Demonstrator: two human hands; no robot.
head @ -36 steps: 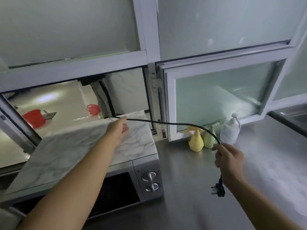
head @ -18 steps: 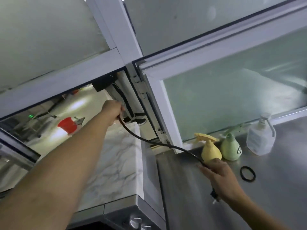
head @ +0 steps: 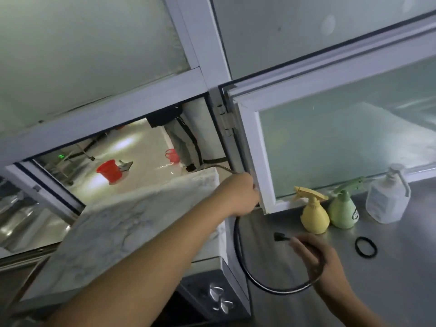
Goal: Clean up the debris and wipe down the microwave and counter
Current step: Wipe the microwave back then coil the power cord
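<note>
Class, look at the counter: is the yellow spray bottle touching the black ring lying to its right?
Apart. The head view shows bare steel counter between the yellow spray bottle and the black ring.

Left hand: arm extended forward, fingers closed. Right hand: lower, fingers curled, blurred.

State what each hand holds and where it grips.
Both hold the black power cord: left hand near the microwave's back corner, right hand just behind the plug.
</note>
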